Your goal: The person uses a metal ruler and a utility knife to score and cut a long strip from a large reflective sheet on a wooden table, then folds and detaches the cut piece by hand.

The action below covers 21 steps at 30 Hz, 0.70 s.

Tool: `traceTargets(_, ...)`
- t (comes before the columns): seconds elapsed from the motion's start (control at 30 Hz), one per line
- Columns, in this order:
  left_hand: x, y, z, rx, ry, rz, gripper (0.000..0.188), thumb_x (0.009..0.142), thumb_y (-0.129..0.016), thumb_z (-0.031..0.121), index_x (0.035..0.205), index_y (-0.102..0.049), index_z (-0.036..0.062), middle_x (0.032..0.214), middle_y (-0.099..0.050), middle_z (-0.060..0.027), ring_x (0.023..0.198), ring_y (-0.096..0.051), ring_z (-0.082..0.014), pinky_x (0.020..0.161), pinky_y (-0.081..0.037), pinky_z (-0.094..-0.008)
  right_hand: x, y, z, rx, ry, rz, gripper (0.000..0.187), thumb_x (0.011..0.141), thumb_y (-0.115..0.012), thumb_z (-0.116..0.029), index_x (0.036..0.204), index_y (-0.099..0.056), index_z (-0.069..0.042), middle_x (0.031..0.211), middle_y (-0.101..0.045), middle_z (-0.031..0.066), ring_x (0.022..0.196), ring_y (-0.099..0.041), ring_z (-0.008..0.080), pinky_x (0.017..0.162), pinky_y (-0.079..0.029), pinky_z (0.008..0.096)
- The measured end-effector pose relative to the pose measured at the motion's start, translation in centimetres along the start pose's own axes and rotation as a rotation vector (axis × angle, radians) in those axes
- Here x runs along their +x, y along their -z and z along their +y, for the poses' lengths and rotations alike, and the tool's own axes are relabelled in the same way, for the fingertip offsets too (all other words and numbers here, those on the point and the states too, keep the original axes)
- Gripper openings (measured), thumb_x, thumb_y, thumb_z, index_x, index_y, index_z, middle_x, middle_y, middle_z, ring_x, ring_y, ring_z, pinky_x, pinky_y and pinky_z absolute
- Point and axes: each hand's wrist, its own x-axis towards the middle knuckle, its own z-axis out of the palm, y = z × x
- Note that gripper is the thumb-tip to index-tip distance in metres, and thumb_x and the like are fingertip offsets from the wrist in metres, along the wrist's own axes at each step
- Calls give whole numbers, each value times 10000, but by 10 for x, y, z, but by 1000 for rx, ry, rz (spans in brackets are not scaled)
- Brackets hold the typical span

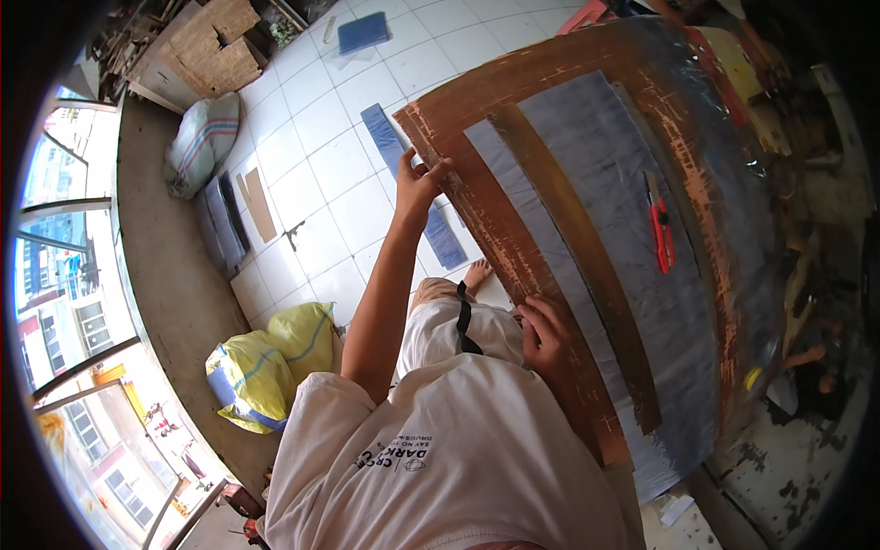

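My left hand (421, 187) is closed at the left edge of a worn brown wooden board (486, 203), near its far corner. Closer to my body, my right hand (544, 335) has its bent fingers on the same edge. A grey-blue sheet (587, 128) lies on the board. Across that sheet runs a long brown straightedge strip (577, 229). To its right rests a red utility knife (659, 225) with its blade showing, apart from both hands. A narrow blue strip (445, 240) passes behind my left hand and forearm; I cannot tell whether the hand touches it.
White floor tiles (339, 174) lie left of the board, with a blue sheet (363, 33) and brown strips (258, 205) on them. A yellow sack (275, 367) and a white striped sack (203, 142) stand by the low wall (174, 284) under the windows. Clear plastic sheeting (733, 119) covers the board's far right.
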Motion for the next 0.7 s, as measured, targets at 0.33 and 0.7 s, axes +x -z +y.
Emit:
traceTargets(0.33,32,0,-13,193,-82,62,564,813,-865,140,1211,-528,-74,944,-719,-176,769,-702,-196,658,-570,-310,-1,-2,1,-23,-22,55,218,889,-656,55,1089,-725,4,1171,-682,153,1144,-646,367,989,-533,449)
traceTargets(0.7,30,3,10,153,48,2,515,890,-814,373,1149,-612,-25,965,-681,-117,807,-691,-204,685,-596,-347,0,-4,6,-15,-26,85,197,884,-656,56,1061,-727,9,1138,-692,145,1117,-659,354,979,-543,443)
